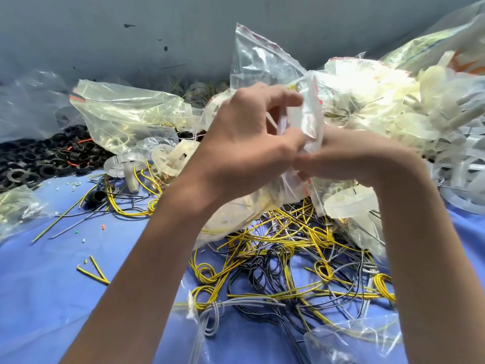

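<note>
A small clear zip bag with a red strip at its mouth is held up over the table's middle. My left hand pinches its left side between thumb and fingers. My right hand grips the bag's lower edge from the right, fingers curled under it and partly hidden. Something pale shows inside the bag, too blurred to name. Below both hands lies a tangle of yellow, black and grey wires.
The table has a blue cover. A heap of translucent plastic parts fills the right. Clear bags lie at the back left, beside a pile of black rings. Another bag lies at the front right. A grey wall stands behind.
</note>
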{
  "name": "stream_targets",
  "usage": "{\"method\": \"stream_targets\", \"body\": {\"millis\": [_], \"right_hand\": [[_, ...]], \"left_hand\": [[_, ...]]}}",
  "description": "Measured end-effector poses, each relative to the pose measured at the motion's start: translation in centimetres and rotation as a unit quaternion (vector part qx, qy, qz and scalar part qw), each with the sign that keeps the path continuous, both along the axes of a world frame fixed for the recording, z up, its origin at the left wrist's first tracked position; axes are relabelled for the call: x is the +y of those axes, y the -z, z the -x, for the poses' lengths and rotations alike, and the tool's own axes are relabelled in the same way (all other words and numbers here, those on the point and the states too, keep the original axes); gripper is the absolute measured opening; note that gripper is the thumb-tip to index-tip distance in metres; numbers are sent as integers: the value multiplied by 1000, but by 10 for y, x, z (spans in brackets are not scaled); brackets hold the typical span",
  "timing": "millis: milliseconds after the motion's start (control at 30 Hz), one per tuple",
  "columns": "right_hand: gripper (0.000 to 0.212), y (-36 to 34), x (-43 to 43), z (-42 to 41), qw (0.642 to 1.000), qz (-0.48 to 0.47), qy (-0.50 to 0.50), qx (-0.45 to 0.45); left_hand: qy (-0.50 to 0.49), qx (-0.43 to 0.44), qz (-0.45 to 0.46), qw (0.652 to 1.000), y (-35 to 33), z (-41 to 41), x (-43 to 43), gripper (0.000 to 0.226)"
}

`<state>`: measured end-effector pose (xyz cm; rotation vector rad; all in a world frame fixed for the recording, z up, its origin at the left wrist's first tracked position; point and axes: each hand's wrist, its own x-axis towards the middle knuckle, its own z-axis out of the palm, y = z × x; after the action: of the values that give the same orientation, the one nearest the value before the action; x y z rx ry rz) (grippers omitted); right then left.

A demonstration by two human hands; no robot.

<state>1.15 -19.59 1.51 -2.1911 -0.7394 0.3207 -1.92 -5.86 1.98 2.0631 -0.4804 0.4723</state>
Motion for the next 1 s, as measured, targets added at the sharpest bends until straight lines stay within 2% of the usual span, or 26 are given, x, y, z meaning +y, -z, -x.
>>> {"method": "stream_targets", "body": {"millis": [200, 333, 400, 467, 533, 567, 600, 700, 800, 867, 933, 1000], "right_hand": [[36, -11, -4, 5, 990, -124, 1, -67], [31, -17, 1, 7, 983, -130, -29, -122], [21, -13, 5, 4, 980, -66, -21, -185], [14, -7, 9, -1, 968, 76, -23, -239], [15, -1, 12, -5, 924, 246, -47, -287], [18, 1, 13, -7, 907, 301, -54, -288], [19, 1, 15, -5, 907, 315, -59, -271], [12, -6, 10, 4, 951, 224, -54, -207], [25, -17, -3, 8, 972, 147, -22, -183], [19, -24, -8, 13, 987, 83, -22, -135], [38, -31, -10, 18, 994, 28, -12, -110], [48, -33, -7, 23, 993, -6, -6, -121]], "left_hand": [[38, 16, 55, 998, -7, 2, 3, 49], [27, 6, 91, 995, -12, 2, 11, 44], [32, 7, 119, 992, -14, 4, 14, 40], [45, 9, 123, 991, -15, 6, 13, 38], [54, 18, 107, 993, -14, 6, 10, 39], [57, 24, 101, 993, -13, 6, 9, 39], [58, 28, 99, 993, -13, 6, 8, 39], [59, 28, 103, 993, -14, 6, 8, 35], [52, 32, 129, 990, -16, 5, 11, 32], [30, 37, 137, 989, -16, 4, 14, 28], [8, 42, 128, 991, -15, 3, 15, 25], [-13, 55, 106, 993, -14, 2, 14, 23]]}}
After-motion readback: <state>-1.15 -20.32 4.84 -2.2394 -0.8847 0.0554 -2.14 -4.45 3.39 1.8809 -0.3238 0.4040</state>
